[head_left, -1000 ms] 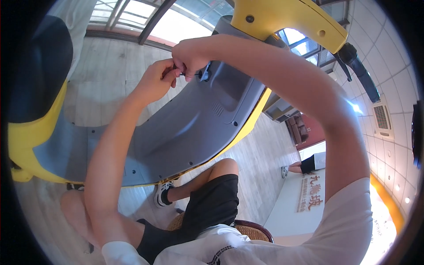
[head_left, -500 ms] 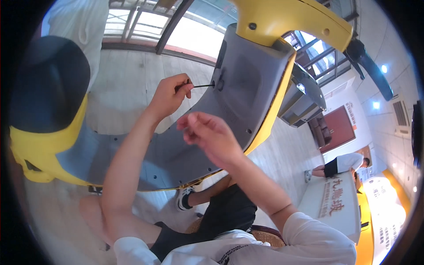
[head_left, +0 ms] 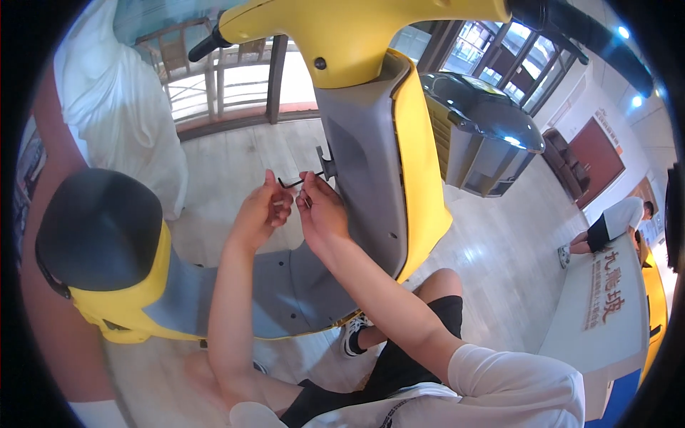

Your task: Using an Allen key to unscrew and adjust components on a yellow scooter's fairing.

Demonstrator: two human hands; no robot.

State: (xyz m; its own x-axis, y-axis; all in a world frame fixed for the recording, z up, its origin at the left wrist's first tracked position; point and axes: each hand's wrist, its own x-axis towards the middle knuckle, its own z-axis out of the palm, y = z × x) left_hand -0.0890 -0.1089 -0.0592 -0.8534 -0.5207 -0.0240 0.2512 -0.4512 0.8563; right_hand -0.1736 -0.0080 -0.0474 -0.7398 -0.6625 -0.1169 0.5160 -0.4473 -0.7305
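In front of me stands a yellow scooter (head_left: 417, 207) with a grey inner leg panel (head_left: 360, 146). A black hex key (head_left: 290, 185) reaches nearly level to the panel beside a small dark hook (head_left: 327, 164). My right hand (head_left: 325, 217) pinches its long shaft close to the panel. Just left of it, my left hand (head_left: 258, 214) is beside the key's bent end, fingers parted and partly curled, not gripping it. The key's tip and whatever it sits in are hidden at the panel.
The black seat (head_left: 100, 228) is at left, above the grey footboard (head_left: 267, 285). Handlebars with a black grip (head_left: 207, 46) arch overhead. A dark box-shaped unit (head_left: 485, 135) stands beyond the scooter. Far right, a person (head_left: 614, 225) leans over a white counter (head_left: 592, 321).
My left hand has let go of the hex key and drawn slightly back. My right hand has come up to the shaft and taken hold. The view has swung left.
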